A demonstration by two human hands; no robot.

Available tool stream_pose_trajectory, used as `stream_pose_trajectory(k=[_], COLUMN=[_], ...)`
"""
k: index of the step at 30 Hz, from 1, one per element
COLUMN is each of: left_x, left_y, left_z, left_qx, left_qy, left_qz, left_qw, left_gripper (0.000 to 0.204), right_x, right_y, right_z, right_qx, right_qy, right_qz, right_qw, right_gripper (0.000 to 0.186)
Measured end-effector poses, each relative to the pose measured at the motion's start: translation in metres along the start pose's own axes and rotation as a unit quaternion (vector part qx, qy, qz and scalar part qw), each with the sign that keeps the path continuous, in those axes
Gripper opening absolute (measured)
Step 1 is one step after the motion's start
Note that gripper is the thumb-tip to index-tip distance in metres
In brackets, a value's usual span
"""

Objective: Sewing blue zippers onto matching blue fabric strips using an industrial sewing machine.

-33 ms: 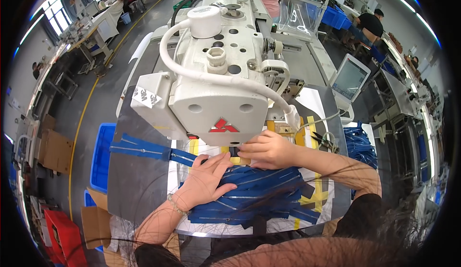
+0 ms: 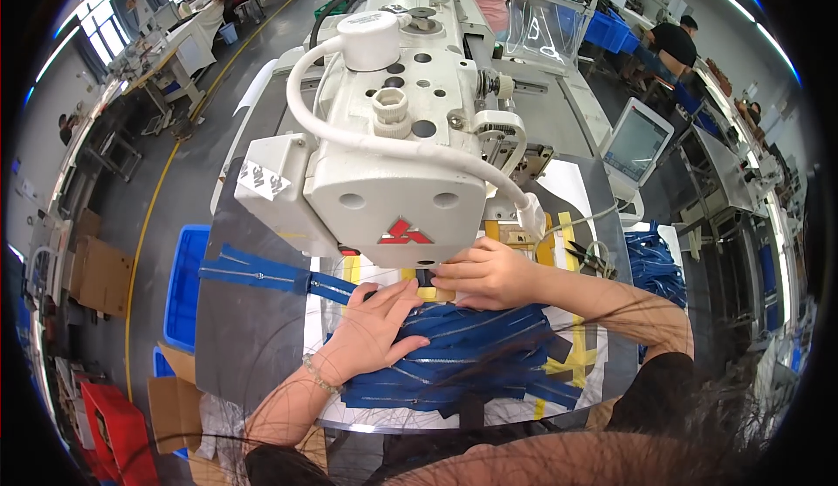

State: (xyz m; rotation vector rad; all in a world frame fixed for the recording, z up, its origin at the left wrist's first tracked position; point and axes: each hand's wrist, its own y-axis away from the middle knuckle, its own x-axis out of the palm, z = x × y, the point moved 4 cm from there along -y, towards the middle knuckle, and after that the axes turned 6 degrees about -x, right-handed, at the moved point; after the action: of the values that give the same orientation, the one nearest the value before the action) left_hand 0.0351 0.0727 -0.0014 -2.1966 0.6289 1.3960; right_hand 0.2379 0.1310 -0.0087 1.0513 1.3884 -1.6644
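Note:
A white sewing machine head [image 2: 393, 185] overhangs the metal table [image 2: 240, 329]. Below it, my left hand [image 2: 375, 329] lies with fingers stretched out on the end of a blue zipper strip [image 2: 262, 272] that runs off leftward. My right hand [image 2: 484, 272] is closed at the yellow-taped plate [image 2: 428, 292] under the machine head, its fingertips beside a small dark slot; what they hold is hidden. A layer of blue zippers [image 2: 463, 355] with silvery teeth lies on taped white sheet just in front of both hands.
Black-handled snips [image 2: 583, 257] lie right of my right hand, near a screen [image 2: 637, 141] and a zipper heap [image 2: 655, 263]. Blue bins [image 2: 185, 285], cardboard [image 2: 100, 268] and a red container [image 2: 118, 429] stand at left. Co-workers [image 2: 672, 45] work at benches behind.

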Motion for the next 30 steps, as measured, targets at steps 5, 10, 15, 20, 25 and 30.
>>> stream_pose_trajectory(k=[5, 10, 15, 20, 25, 30], left_x=[-0.012, -0.031, -0.040, -0.034, -0.019, -0.018], left_y=[0.002, 0.005, 0.004, 0.005, 0.002, 0.007], left_z=[0.003, -0.001, -0.003, -0.003, -0.006, -0.008], left_qx=[0.009, 0.021, 0.015, 0.022, 0.040, 0.061], left_qy=[0.001, -0.035, -0.033, -0.025, -0.023, -0.026], left_qz=[-0.028, -0.112, -0.139, -0.152, -0.130, -0.125], left_qw=[1.000, 0.993, 0.990, 0.988, 0.990, 0.990], left_gripper=[0.048, 0.034, 0.024, 0.020, 0.017, 0.018], right_x=[-0.001, -0.002, 0.006, 0.011, 0.007, -0.020], right_y=[0.001, -0.006, -0.007, -0.008, -0.003, -0.001], right_z=[-0.003, -0.002, 0.007, 0.014, 0.019, 0.038], right_qx=[0.022, 0.031, 0.040, 0.057, 0.129, 0.199], right_qy=[-0.030, -0.034, 0.014, 0.074, 0.041, 0.046], right_qz=[0.026, 0.016, 0.003, 0.011, 0.027, -0.015], right_qw=[0.999, 0.999, 0.999, 0.996, 0.990, 0.979], right_gripper=[0.045, 0.039, 0.032, 0.029, 0.035, 0.039])
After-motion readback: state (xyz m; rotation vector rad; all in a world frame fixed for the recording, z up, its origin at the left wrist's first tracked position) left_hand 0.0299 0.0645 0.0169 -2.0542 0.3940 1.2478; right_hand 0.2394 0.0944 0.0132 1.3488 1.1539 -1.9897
